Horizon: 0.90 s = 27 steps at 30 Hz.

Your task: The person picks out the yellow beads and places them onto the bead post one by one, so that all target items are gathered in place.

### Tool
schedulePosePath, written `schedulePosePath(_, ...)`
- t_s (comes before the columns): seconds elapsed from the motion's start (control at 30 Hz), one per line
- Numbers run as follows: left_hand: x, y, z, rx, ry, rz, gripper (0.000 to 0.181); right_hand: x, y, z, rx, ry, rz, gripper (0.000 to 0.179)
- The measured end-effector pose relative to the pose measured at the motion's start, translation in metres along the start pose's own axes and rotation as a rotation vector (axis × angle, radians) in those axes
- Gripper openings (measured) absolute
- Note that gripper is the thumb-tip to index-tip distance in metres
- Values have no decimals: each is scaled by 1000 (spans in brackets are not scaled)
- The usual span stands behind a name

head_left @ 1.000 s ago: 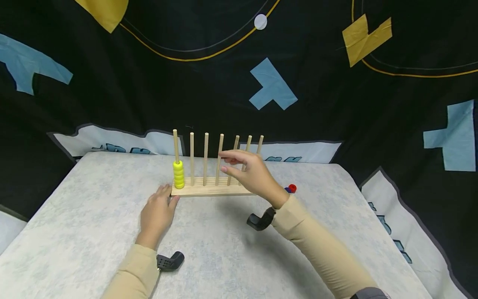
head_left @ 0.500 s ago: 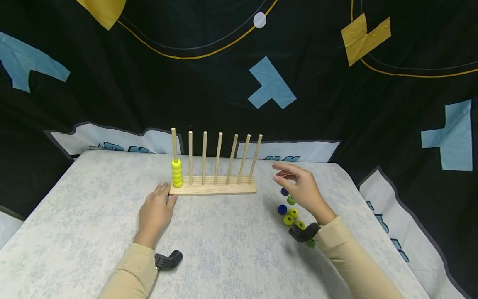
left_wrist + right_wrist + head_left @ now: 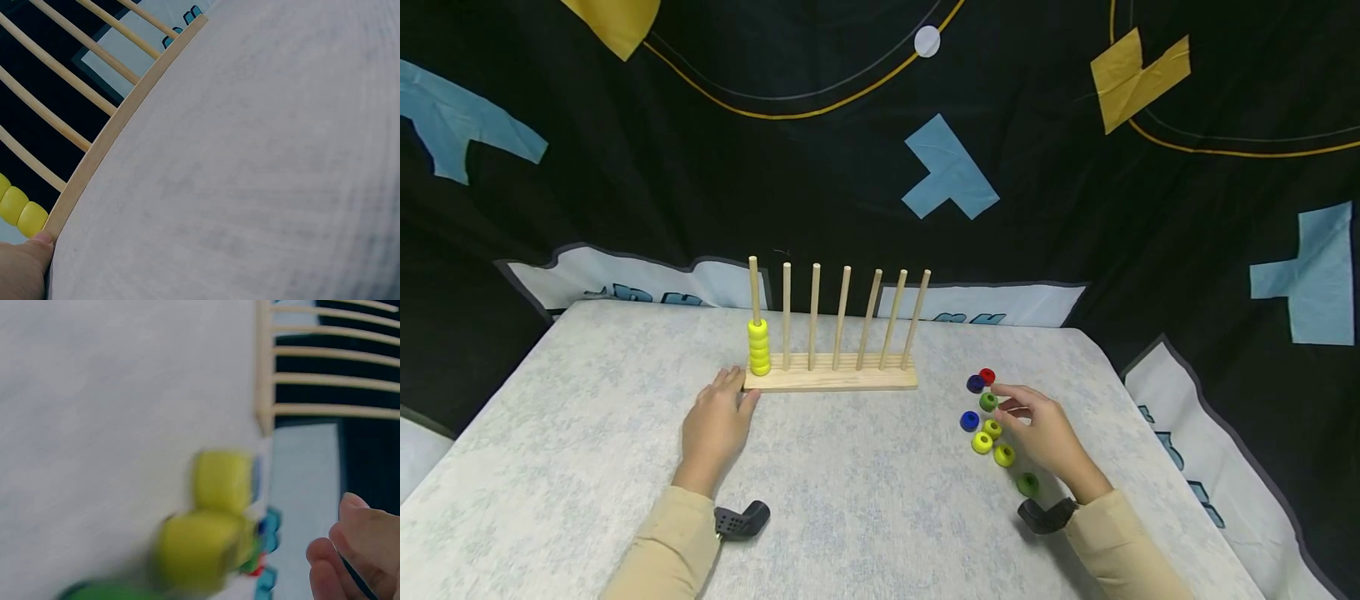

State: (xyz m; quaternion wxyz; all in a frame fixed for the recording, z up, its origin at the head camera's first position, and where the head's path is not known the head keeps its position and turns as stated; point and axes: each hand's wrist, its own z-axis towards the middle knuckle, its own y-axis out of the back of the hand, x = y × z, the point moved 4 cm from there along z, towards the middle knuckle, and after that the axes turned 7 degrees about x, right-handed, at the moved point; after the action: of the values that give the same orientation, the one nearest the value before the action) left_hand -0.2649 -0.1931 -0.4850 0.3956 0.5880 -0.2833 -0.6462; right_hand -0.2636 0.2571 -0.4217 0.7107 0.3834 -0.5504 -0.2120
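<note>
A wooden peg rack (image 3: 831, 379) stands on the table, with several upright pegs. On its leftmost peg sits a stack of yellow beads (image 3: 759, 348); the other pegs are bare. My left hand (image 3: 717, 429) holds the rack's left end, thumb (image 3: 42, 239) against the front edge. To the right of the rack my right hand (image 3: 1043, 429) hovers beside the loose beads, its fingers loosely bent and nothing between them. Nearest its fingertips is a green bead (image 3: 988, 402). Yellow beads (image 3: 982, 442) and a blue bead (image 3: 969, 421) lie just left of the hand.
Farther back lie a red bead (image 3: 987, 377) and a dark blue bead (image 3: 975, 383). Another green bead (image 3: 1027, 484) is near the right wrist's camera. The pale table (image 3: 850, 500) ends at a black cloth backdrop (image 3: 820, 183) behind the rack.
My right hand has moved from over the rack's pegs to the right and down to the loose beads, which it had partly covered. The left hand stays at the rack's left end.
</note>
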Motion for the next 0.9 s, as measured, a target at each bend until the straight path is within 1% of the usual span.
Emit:
schedulePosePath(0.13, 0, 0, 0, -11, -3, 2, 51, -19, -8, -10, 56, -57, -31, 42)
schedulePosePath(0.23, 0, 0, 0, -18, -7, 2, 51, -31, -13, -14, 84, -108, -26, 39)
schedulePosePath(0.33, 0, 0, 0, -22, -11, 2, 51, -37, -15, -15, 98, -149, -2, 35)
schedulePosePath(0.4, 0, 0, 0, -22, -10, 3, 51, -39, -16, -15, 100, -168, 20, 33)
schedulePosePath(0.5, 0, 0, -1, -19, -4, 6, 51, -39, -17, -13, 107, -171, 36, 33)
schedulePosePath(0.63, 0, 0, -1, -15, 1, 4, 52, -38, -19, -9, 123, -171, 26, 34)
schedulePosePath(0.8, -1, 0, 0, -14, 1, 2, 52, -38, -19, -5, 153, -209, 25, 34)
schedulePosePath(0.9, -1, -1, 0, -10, 3, 6, 51, -38, -19, -3, 180, -236, 35, 37)
